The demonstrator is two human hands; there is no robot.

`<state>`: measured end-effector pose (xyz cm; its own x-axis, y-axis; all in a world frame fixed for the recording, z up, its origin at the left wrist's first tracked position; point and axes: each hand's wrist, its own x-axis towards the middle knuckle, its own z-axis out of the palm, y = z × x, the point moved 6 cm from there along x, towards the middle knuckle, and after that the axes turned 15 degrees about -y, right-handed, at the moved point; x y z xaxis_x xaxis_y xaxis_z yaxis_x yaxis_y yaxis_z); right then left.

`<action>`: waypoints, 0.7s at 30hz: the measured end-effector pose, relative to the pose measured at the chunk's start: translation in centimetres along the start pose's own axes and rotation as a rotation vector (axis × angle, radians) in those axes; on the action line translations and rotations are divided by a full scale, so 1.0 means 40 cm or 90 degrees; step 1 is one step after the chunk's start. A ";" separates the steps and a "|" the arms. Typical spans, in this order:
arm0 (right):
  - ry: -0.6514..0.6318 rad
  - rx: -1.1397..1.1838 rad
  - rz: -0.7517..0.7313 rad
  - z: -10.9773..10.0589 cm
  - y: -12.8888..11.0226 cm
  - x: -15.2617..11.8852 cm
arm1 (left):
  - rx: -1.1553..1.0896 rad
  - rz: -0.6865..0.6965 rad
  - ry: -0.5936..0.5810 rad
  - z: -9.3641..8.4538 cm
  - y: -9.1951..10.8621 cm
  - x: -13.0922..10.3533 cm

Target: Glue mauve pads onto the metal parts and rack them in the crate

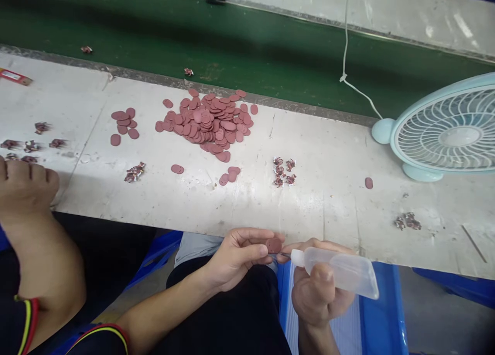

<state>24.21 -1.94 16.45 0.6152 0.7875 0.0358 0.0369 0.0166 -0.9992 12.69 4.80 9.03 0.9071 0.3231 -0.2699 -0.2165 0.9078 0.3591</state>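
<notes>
My left hand (235,259) pinches a reddish-brown oval disc (274,245) between thumb and fingers, just off the table's front edge. In my right hand (319,288) is a translucent white squeeze bottle (340,270), lying nearly level, its thin dark tip pointing left and close to the disc's lower edge. Whether the tip touches the disc is too small to tell. Past my hands, a large pile of similar discs (211,120) lies on the white table (309,210). Small shiny brown-and-silver pieces (284,172) stand grouped to the right of the pile.
A light-blue fan (448,128) stands at the right, its white cord (345,45) running up across a green strip (270,61). Another person's hand (27,184) rests at the left edge. A blue crate (382,303) is below the table edge.
</notes>
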 end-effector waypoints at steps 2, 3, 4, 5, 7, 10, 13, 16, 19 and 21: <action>0.002 -0.005 -0.008 -0.003 0.002 -0.002 | -0.001 0.001 0.004 0.000 -0.001 0.001; 0.004 -0.009 -0.013 -0.004 0.004 -0.003 | -0.001 0.001 0.004 -0.001 -0.001 0.002; 0.007 -0.013 -0.015 -0.005 0.007 -0.006 | 0.000 0.000 0.006 -0.001 -0.002 0.003; 0.009 -0.017 -0.018 -0.005 0.010 -0.009 | 0.000 -0.001 0.006 -0.001 -0.002 0.003; 0.010 -0.027 -0.022 -0.002 0.013 -0.014 | 0.001 -0.003 0.008 -0.003 -0.003 0.004; 0.004 -0.025 -0.016 0.004 0.009 -0.012 | 0.001 0.000 0.006 -0.005 -0.002 0.004; -0.006 0.107 0.052 -0.015 0.017 0.015 | 0.003 0.018 -0.013 -0.003 0.006 0.004; -0.001 0.410 0.169 -0.076 0.071 0.064 | 0.013 0.029 -0.031 0.000 0.015 0.002; -0.010 0.852 0.251 -0.149 0.161 0.119 | 0.020 0.029 -0.026 -0.007 0.022 -0.003; -0.082 1.120 0.288 -0.183 0.206 0.146 | 0.024 0.030 -0.015 -0.018 0.028 -0.008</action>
<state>33.87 -1.73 8.58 0.2793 0.9515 -0.1294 -0.9294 0.3017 0.2127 11.91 5.90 8.88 0.9043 0.3590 -0.2308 -0.2463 0.8806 0.4048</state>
